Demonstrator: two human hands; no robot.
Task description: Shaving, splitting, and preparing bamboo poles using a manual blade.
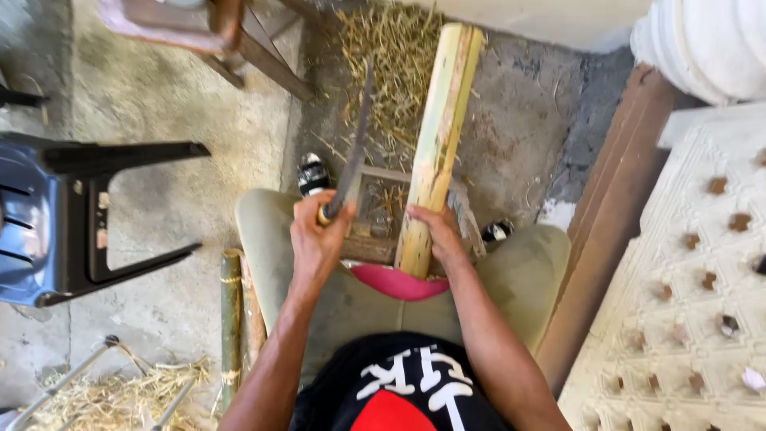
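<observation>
Currently the left hand is gripping a long knife by its handle, blade pointing away, while the right hand is clasping a pale bamboo pole just beside it.

The left hand grips a long knife, blade pointing away. Just beside it, the right hand clasps a pale bamboo pole leaning away over scattered straw beyond the fingers.

blue plastic chair; straw pile; thin bamboo pole; white lattice block
</observation>
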